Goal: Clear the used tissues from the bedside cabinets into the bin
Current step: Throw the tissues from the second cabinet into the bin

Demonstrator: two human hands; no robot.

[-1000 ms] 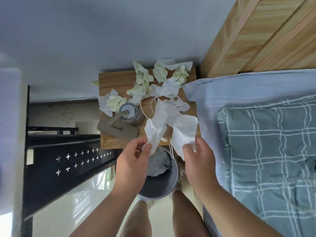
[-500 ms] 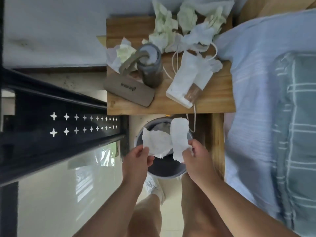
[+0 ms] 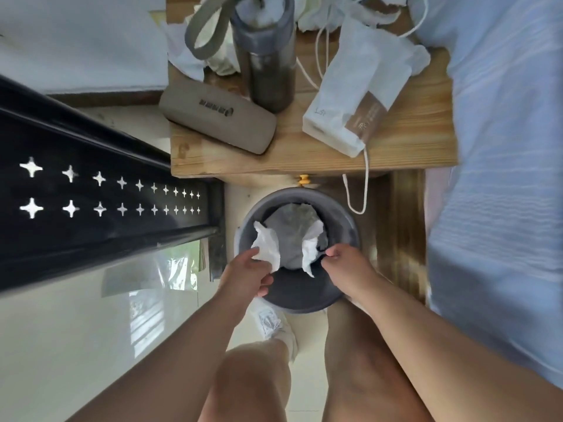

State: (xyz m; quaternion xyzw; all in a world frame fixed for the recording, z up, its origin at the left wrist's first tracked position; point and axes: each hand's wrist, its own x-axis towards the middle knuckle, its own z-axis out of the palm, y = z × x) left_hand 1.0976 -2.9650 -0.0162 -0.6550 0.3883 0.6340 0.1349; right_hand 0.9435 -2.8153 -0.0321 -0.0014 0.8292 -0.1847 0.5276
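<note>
Drop step. The left hand (image 3: 248, 277) pinches one tissue (image 3: 267, 245) and the right hand (image 3: 347, 268) pinches another tissue (image 3: 310, 248), both over the bin (image 3: 350, 222), at 6 o'clock from the table (image 3: 411, 138). Next move, likely: release both, then reach for the crumpled tissues (image 3: 316, 18) at 12 o'clock.

1. a grey-brown glasses case (image 3: 217, 118) lies flat, with a dark printed logo on its lid.
2. just right of it, a dark translucent bottle (image 3: 269, 62) stands upright; a grey carry loop (image 3: 202, 35) hangs from its top to the left.
3. right of the bottle lies a white packet with a brown label (image 3: 356, 95); a white cord (image 3: 362, 190) dangles from its near corner.
4. a black metal panel (image 3: 91, 226) at left has two rows of star-shaped cutouts.
5. a pale blue bedsheet (image 3: 502, 147) fills the right side.
6. a white trainer (image 3: 274, 324) rests on the glossy pale floor (image 3: 91, 345).
</note>
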